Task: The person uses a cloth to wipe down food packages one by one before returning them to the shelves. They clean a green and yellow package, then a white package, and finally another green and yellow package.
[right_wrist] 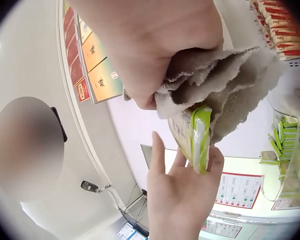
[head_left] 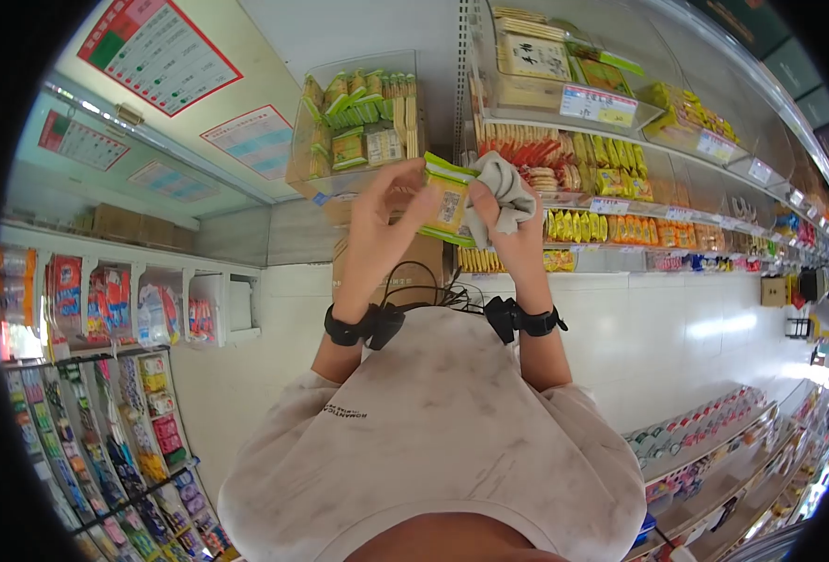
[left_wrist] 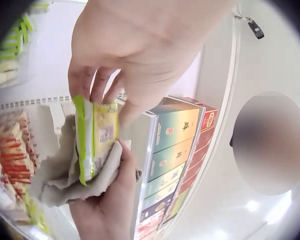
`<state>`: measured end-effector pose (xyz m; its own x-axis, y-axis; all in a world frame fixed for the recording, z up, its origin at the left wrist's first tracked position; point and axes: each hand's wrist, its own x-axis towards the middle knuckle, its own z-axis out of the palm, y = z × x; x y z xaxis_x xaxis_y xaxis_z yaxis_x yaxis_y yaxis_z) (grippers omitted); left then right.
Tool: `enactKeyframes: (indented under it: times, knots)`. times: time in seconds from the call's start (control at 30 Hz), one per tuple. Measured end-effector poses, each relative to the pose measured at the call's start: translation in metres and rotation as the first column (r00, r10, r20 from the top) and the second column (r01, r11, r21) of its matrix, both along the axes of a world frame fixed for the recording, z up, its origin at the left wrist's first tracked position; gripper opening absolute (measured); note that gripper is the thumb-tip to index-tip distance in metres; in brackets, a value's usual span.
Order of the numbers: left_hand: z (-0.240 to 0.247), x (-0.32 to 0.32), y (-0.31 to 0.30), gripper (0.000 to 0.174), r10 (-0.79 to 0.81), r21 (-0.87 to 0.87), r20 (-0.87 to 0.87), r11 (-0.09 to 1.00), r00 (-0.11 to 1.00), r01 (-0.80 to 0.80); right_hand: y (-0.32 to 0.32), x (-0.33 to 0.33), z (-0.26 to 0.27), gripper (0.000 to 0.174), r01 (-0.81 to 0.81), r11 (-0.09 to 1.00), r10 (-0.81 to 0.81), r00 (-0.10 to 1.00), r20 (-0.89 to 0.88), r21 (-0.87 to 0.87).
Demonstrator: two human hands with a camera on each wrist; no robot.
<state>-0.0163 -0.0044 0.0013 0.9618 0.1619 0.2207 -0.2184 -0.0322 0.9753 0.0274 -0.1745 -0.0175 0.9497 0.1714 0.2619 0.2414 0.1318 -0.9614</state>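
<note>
In the head view a green-edged yellow packet (head_left: pixel 447 199) is held between both hands. The left hand (head_left: pixel 384 225) pinches its left end, thumb apart from the fingers. At the other end, the right hand (head_left: pixel 516 229) grips a crumpled grey cloth (head_left: pixel 501 187) that lies against the packet. The left wrist view shows the left hand (left_wrist: pixel 135 55) holding the packet (left_wrist: pixel 104 130) by its top, with the cloth (left_wrist: pixel 85 187) around its lower part. In the right wrist view the right hand (right_wrist: pixel 155 45) clutches the cloth (right_wrist: pixel 230 85), the packet (right_wrist: pixel 201 140) below it.
Behind the hands a clear bin (head_left: pixel 354 122) holds similar green packets. Shelves of packaged snacks (head_left: pixel 611 183) run along the right, with clear dividers and price labels. A cardboard box (head_left: pixel 405 258) and black cables stand below the hands. Hanging goods (head_left: pixel 105 300) line the left.
</note>
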Motion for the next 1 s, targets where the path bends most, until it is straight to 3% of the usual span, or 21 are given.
enactKeyframes:
  times: [0.07,0.2,0.27,0.3,0.33,0.4,0.53,0.63,0.67,0.73,0.77,0.87,0.97,1.0]
  knots:
    - [-0.001,0.010,-0.002,0.023,-0.029,-0.143,-0.071,0.989,0.997,0.019,-0.001,-0.006,0.005,0.017,0.037,0.999,-0.035,0.997,0.066,-0.024]
    - [0.001,0.020,-0.011,0.012,-0.110,-0.181,0.018,0.977,0.994,0.111,-0.007,-0.009,-0.004,0.014,0.116,0.991,-0.100,0.973,0.206,-0.066]
    - [0.009,0.016,-0.027,0.010,-0.069,-0.232,0.011,0.970,0.998,0.070,-0.005,-0.015,0.001,0.011,0.194,0.979,-0.184,0.971,0.151,-0.054]
    - [0.008,0.016,-0.033,0.010,-0.040,-0.174,0.036,0.984,0.999,0.046,-0.003,-0.018,0.003,0.011,0.221,0.975,-0.218,0.969,0.118,-0.012]
    - [0.005,0.016,-0.039,0.010,-0.010,-0.117,0.062,0.993,0.998,0.017,-0.001,-0.019,0.004,0.010,0.246,0.969,-0.248,0.965,0.082,0.030]
    - [-0.002,0.018,-0.043,0.010,0.042,0.035,0.154,0.998,0.987,-0.048,0.000,-0.018,0.002,0.010,0.234,0.933,-0.179,0.960,-0.214,0.273]
    - [-0.001,0.020,-0.045,0.013,0.080,0.319,0.334,0.928,0.939,-0.193,0.013,-0.024,0.026,0.009,0.415,0.671,-0.005,0.832,-0.555,0.614]
    - [0.004,0.021,-0.035,0.018,0.114,0.406,0.264,0.887,0.958,-0.218,0.008,-0.029,0.021,0.012,0.282,0.753,0.068,0.866,-0.496,0.595]
    - [0.005,0.022,-0.031,0.022,0.133,0.423,0.221,0.879,0.966,-0.218,0.006,-0.029,0.017,0.014,0.212,0.860,-0.018,0.922,-0.387,0.465]
    - [0.004,0.024,-0.031,0.027,0.160,0.478,0.297,0.829,0.941,-0.291,0.004,-0.028,0.003,0.018,0.132,0.981,-0.117,0.987,-0.109,0.143]
    - [0.004,0.024,-0.033,0.030,0.167,0.503,0.333,0.801,0.928,-0.324,0.006,-0.027,-0.002,0.024,0.195,0.976,-0.194,0.981,-0.018,0.094]
    - [0.008,0.020,-0.047,0.040,0.264,0.325,0.389,0.857,0.883,-0.400,0.002,-0.020,0.003,0.024,0.291,0.952,-0.299,0.950,0.084,0.101]
    - [0.005,0.010,-0.049,0.042,0.090,0.533,0.485,0.758,0.870,-0.376,-0.002,-0.018,0.003,0.029,0.322,0.940,-0.328,0.944,0.042,0.116]
    - [0.005,0.010,-0.051,0.044,0.068,0.518,0.459,0.789,0.886,-0.329,-0.002,-0.020,0.006,0.030,0.280,0.953,-0.284,0.958,0.023,0.120]
